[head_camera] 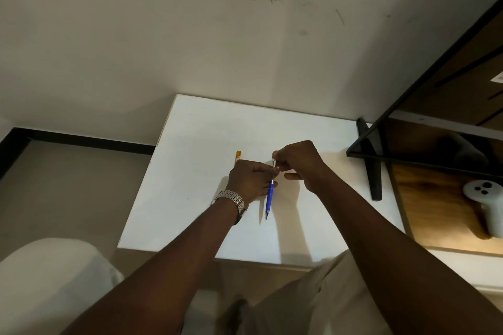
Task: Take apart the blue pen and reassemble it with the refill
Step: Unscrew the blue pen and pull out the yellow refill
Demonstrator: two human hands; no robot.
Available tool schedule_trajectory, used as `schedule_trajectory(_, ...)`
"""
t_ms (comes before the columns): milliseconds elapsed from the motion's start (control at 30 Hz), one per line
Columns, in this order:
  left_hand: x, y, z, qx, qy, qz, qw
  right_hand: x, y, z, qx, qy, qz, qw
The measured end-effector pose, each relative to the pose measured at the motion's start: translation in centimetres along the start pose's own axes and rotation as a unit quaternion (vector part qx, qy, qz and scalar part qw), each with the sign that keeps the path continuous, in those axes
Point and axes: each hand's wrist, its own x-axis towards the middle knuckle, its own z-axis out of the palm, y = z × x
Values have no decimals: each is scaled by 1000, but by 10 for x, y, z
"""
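The blue pen (pixel 269 196) hangs nearly upright above the white board (pixel 196 198), its dark tip pointing toward me. My left hand (pixel 250 181), with a metal watch on the wrist, grips the pen's upper barrel. My right hand (pixel 300 164) pinches the silver top end of the pen (pixel 274 164) between thumb and fingers. An orange packet (pixel 238 157) lies on the board just behind my left hand, partly hidden by it; whether it holds the refill I cannot tell.
A black stand leg (pixel 371 163) rests at the board's right edge, under a dark-framed panel (pixel 424 133). A white controller (pixel 487 204) lies on the wooden surface at the right. A pale cushion (pixel 51 280) sits low left. The wall is behind the board.
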Motion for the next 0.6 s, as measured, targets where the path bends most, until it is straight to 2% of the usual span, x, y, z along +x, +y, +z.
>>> schedule_trajectory(267,-4,0,3,-9,-12,-13,1000,13,-1,-13,37,56,-2,998)
schedule_trajectory(333,-4,-4,-1,-18,-4,-19,1000,17,2,-23,-16,63,2,998)
schedule_trajectory(467,-2,-9,-4,-19,13,-27,999,16,20,-30,-130,22,38,991)
schedule_trajectory(600,-1,-8,-2,-12,21,-27,999,16,31,-27,-168,19,46,985)
